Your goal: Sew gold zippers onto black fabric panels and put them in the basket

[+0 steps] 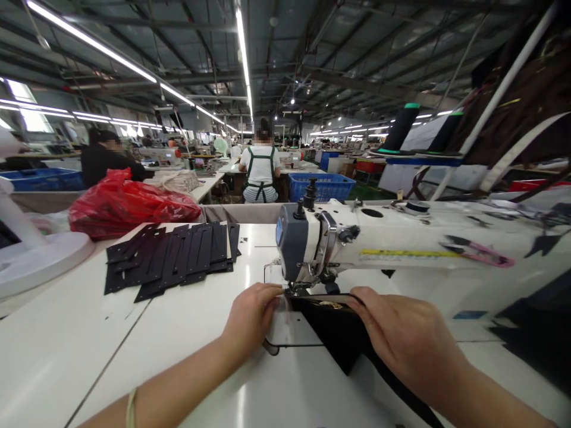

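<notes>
A black fabric piece [341,333] with a long strap-like edge lies under the needle area of a white sewing machine [388,229]. My right hand [405,333] grips its upper edge between thumb and fingers, right of the presser foot; a small gold-coloured detail shows beside the fingertips. Left of the needle, my left hand [252,315] is closed, its fingertips pressed together close to the fabric's left end. What they pinch is hidden. Beneath sits the metal needle plate [292,333]. The fabric's lower part hangs toward me and passes below my right wrist.
Flat black cut pieces [178,255] lie overlapped on the white table [200,380] at left. Behind them is a red plastic bag [129,205]. Pink-handled snips [479,249] rest on the machine arm. Black thread cones [399,131] stand at right. A co-worker [262,166] sits ahead.
</notes>
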`<state>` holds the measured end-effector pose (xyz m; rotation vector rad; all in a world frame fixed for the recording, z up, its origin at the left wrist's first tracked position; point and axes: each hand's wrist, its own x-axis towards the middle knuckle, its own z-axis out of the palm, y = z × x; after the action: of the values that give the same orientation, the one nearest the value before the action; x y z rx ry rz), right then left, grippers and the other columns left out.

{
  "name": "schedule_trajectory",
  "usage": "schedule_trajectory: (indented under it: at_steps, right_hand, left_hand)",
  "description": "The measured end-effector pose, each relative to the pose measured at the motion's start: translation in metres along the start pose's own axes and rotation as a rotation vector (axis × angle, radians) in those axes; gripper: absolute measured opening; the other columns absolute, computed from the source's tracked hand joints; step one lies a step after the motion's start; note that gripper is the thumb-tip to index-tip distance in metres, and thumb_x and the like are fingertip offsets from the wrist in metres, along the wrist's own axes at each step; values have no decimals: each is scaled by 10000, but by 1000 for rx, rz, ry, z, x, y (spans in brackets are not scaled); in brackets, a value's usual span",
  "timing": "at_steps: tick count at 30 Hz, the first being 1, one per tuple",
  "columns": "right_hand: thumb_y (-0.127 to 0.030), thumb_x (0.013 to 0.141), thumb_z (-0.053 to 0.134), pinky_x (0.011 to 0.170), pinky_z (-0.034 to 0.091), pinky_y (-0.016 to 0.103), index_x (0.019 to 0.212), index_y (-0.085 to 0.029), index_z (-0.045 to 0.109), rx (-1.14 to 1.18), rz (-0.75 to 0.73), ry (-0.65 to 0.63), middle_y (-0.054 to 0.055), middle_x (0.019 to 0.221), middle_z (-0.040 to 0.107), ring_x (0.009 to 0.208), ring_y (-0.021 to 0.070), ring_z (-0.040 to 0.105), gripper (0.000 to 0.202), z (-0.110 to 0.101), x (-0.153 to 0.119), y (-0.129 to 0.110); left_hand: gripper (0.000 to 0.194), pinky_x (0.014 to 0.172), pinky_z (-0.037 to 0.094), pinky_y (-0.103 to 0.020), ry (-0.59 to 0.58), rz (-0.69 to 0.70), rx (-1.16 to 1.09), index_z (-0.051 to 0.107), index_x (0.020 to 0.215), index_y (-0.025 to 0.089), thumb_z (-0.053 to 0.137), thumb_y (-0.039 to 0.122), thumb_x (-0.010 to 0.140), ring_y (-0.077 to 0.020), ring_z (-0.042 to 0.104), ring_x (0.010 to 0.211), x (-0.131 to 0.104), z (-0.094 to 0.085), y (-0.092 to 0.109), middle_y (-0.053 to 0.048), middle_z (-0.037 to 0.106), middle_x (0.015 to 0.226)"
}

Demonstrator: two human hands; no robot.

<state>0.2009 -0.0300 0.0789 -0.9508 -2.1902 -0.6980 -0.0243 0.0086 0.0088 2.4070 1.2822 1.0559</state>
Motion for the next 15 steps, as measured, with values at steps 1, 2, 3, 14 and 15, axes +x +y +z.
schedule_trajectory:
  at_steps: [1, 2, 3, 14, 15]
  right_hand:
    - [-196, 949, 321, 440, 273, 285, 718, -160, 518, 4, -6, -2, 3, 496, 561, 382, 122, 492, 306, 0, 1, 0]
    - [-194, 949, 321, 450, 271, 283, 721, -162, 518, 12, -15, -6, 3, 504, 562, 394, 120, 493, 303, 0, 2, 0]
    - [-194, 950, 322, 462, 269, 282, 726, -164, 518, 22, -26, -9, -1, 508, 558, 407, 119, 491, 299, 0, 2, -1]
    - [-161, 927, 367, 509, 234, 308, 776, -133, 563, -34, -50, 84, -8, 514, 495, 460, 137, 421, 249, 4, 0, -19]
    - [-165, 919, 383, 509, 245, 310, 769, -133, 569, -53, -36, 103, -4, 519, 499, 465, 140, 425, 241, 4, -1, -21]
  left_hand:
    - [199, 781, 474, -407, 8, 27, 8, 617, 971, 178, 484, 122, 833, -225, 587, 888, 1, -1, 2, -77, 647, 966]
    - [178, 784, 467, -405, 10, 65, 14, 610, 979, 180, 521, 149, 828, -227, 580, 894, 2, -1, 6, -76, 643, 973]
    - [180, 781, 464, -395, 14, 113, 25, 602, 991, 185, 560, 173, 816, -226, 575, 894, 3, 1, 11, -71, 639, 975]
    - [192, 547, 398, -311, 157, 356, 186, 565, 721, 174, 462, 235, 871, -193, 566, 632, 18, 10, 36, -50, 623, 761]
    - [193, 546, 402, -307, 149, 360, 189, 572, 736, 181, 448, 233, 874, -192, 574, 633, 17, 8, 37, -47, 632, 772]
